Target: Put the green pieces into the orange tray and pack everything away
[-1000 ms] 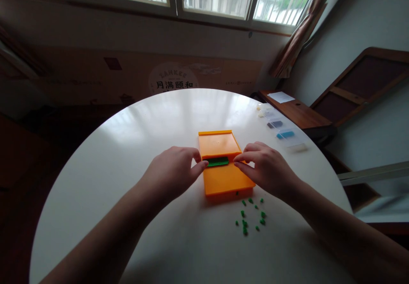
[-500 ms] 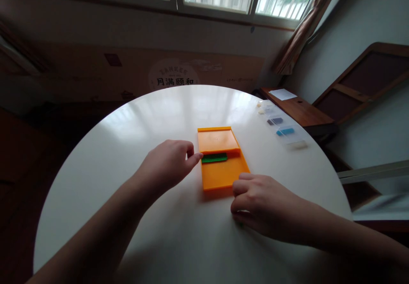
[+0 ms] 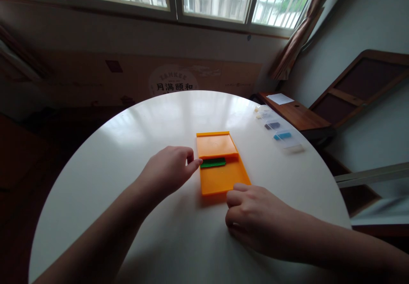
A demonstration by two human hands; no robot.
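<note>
A flat orange box [image 3: 223,175] with a half-slid lid lies in the middle of the round white table [image 3: 128,156]. A row of small green pieces [image 3: 213,162] shows in the open gap. My left hand [image 3: 166,173] rests at the box's left edge, fingers curled, index fingertip touching the side by the green row. My right hand [image 3: 252,216] lies on the table just below the box's near right corner, fingers curled down over the spot where loose green pieces lay; those pieces are hidden under it.
Clear little bags with blue, dark and pale pieces [image 3: 277,133] lie at the table's far right edge. A wooden side table with a paper sheet [image 3: 281,98] stands beyond. Windows and a curtain [image 3: 297,32] are behind.
My right hand left the box's right edge and came down towards me onto the loose green pieces, covering them. The left hand stayed at the box's left side.
</note>
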